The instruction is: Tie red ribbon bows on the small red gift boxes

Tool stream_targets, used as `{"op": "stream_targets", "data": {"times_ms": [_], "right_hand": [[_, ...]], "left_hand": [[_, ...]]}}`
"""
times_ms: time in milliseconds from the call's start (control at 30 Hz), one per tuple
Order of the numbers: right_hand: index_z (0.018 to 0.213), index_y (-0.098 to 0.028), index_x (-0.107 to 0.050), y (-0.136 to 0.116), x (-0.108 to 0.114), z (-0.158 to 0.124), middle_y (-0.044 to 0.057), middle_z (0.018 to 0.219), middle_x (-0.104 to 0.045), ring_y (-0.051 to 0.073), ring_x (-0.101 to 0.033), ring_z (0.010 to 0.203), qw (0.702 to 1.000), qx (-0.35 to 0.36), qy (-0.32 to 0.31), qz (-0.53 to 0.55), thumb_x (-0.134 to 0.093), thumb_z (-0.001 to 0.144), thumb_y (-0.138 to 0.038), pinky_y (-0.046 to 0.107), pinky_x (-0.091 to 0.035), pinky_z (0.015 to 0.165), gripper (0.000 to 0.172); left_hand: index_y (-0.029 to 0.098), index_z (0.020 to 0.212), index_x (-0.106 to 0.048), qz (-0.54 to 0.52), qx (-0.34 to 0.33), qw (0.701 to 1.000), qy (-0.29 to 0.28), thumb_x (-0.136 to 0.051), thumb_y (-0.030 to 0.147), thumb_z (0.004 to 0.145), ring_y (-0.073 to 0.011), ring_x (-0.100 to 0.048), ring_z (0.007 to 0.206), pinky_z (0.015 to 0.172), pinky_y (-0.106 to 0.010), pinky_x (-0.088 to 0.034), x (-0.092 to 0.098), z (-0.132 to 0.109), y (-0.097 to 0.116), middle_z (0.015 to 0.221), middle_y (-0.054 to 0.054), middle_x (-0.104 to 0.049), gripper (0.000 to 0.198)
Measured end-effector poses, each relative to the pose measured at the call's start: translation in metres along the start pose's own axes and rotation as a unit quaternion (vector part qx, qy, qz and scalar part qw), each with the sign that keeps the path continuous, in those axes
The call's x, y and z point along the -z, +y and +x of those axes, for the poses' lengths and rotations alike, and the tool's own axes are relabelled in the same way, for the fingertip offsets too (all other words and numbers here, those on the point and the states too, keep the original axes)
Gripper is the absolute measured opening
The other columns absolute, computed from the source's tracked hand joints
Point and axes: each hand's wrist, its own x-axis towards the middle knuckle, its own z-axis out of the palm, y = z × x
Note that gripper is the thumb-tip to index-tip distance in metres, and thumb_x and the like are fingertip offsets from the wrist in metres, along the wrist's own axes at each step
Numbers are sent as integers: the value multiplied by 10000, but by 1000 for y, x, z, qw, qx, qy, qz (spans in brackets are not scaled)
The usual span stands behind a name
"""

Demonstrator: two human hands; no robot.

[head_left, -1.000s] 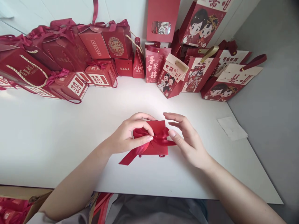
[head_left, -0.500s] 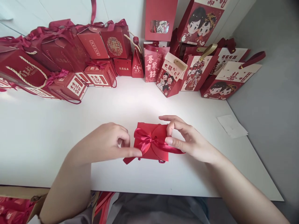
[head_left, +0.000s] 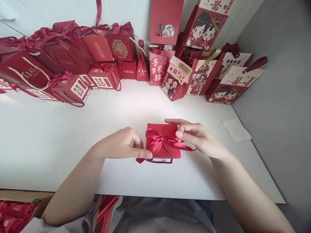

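A small red gift box [head_left: 167, 153] lies on the white table in front of me, its rounded flaps overlapping on top. Across it runs a shiny red ribbon [head_left: 162, 139] tied in a bow, one tail sticking out past the right side. A dark red cord handle [head_left: 160, 161] shows along the near edge. My left hand [head_left: 126, 142] is closed at the box's near left corner, thumb on top, other fingers curled and partly hidden. At the far right corner, my right hand [head_left: 194, 134] grips the box with its thumb beside the bow, index finger stretched along the back.
Red boxes with ribbons [head_left: 65, 53] are stacked along the back left. Paper gift bags [head_left: 200, 77] stand at the back right, near a grey wall [head_left: 279, 97]. White paper [head_left: 236, 130] lies on the right. A carton [head_left: 41, 208] of red items sits lower left.
Both hands and the gift box have shifted right and slightly away from me. The box has tilted a little, and more of its cord handle shows at the near edge.
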Motion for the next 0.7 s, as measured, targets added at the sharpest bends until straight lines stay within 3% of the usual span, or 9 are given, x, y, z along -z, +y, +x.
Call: {"op": "stream_targets", "data": {"times_ms": [100, 200, 400, 533, 700], "right_hand": [[664, -188, -604, 0, 0, 0, 64, 1393, -579, 263, -586, 1215, 1000, 6, 1, -5, -652, 942, -434, 392, -394, 1044, 374], [666, -189, -594, 2, 0, 1, 63, 1360, -594, 256, -592, 1183, 1000, 14, 4, -10, -668, 929, -433, 393, -384, 1045, 366], [664, -191, -583, 4, 0, 2, 48, 1334, -603, 238, -595, 1157, 999, 25, 20, -16, -662, 938, -409, 394, -374, 1040, 359], [671, -196, -596, 3, -1, 2, 51, 1320, -609, 238, -603, 1129, 999, 25, 25, -16, -674, 929, -402, 405, -380, 1032, 340], [676, -199, -597, 0, -1, 2, 54, 1304, -617, 238, -613, 1090, 999, 26, 23, -23, -662, 937, -399, 423, -377, 1039, 336]], "left_hand": [[145, 734, -758, -30, 49, 993, -100, -693, 584, 803, -124, -568, 566, 538, -232, -398, 0, 1, 2, 670, -44, -699, 449], [150, 802, -781, -106, 20, 986, -129, -674, 498, 858, -174, -674, 725, 667, -244, -488, 2, 3, 2, 802, -85, -755, 368], [127, 746, -739, -190, -75, 972, -120, -573, 462, 943, -129, -560, 653, 662, -243, -447, 7, 6, -5, 709, -69, -662, 423], [122, 663, -629, -196, -67, 972, -114, -589, 456, 934, -102, -418, 587, 587, -246, -356, 6, 7, -7, 622, -12, -518, 432], [129, 655, -598, -162, -48, 976, -138, -600, 424, 929, -121, -492, 631, 635, -256, -390, 7, 6, -4, 649, -20, -563, 403]]}}
